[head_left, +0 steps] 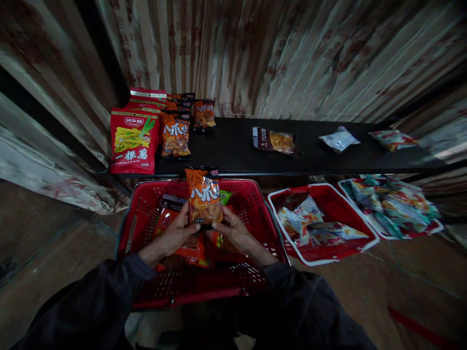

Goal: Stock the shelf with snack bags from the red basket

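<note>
An orange and black snack bag (205, 197) is held upright between my two hands, over the large red basket (251, 187). My left hand (181, 228) grips its lower left corner, thumb in front. On the lower right corner my right hand (233, 231) has closed in the same way. Beneath the hands, red and orange snack packets (197, 250) lie in the basket, partly hidden by my wrists. Matching orange bags (175, 135) stand in a row on the black shelf (226, 150), beside red snack bags (134, 141) at its left end.
Along the shelf lie a brown snack packet (275, 141), a white packet (340, 139) and a red-green packet (393, 139). Two smaller red baskets, one with white-orange bags (321, 228) and one with teal bags (397, 204), stand at right. A patterned curtain (255, 58) hangs behind.
</note>
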Demonstrator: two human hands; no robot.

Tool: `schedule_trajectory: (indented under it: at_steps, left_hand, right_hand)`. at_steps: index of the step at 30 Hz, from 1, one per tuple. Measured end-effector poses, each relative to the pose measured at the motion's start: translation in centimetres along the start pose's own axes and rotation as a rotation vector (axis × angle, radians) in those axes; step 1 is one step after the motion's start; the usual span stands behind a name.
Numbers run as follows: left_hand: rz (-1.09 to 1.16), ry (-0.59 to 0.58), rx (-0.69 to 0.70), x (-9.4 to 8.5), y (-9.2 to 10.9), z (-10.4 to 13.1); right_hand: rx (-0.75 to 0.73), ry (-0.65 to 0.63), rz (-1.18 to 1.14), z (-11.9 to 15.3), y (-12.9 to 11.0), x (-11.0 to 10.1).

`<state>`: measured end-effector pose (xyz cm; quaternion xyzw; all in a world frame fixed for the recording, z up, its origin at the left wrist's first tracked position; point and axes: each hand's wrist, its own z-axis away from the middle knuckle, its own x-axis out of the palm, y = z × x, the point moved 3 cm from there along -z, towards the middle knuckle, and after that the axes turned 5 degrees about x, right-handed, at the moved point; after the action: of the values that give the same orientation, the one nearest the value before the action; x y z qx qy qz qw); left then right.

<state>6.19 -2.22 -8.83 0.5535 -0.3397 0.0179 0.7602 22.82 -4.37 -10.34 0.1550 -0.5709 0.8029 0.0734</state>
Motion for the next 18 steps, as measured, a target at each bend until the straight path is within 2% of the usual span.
schedule_trajectory:
  at_steps: [9,18]
  left_hand:
    - [-0.05,0.126,0.035,-1.1,-0.8,-0.6]
    - [-0.06,0.013,0.039,-0.8,-0.4,-0.6]
  right_hand:
    - [0.014,-0.01,-0.064,0.2,-0.4,0.3]
    - [0.027,0.05,-0.096,0.3,-0.4,0.1]
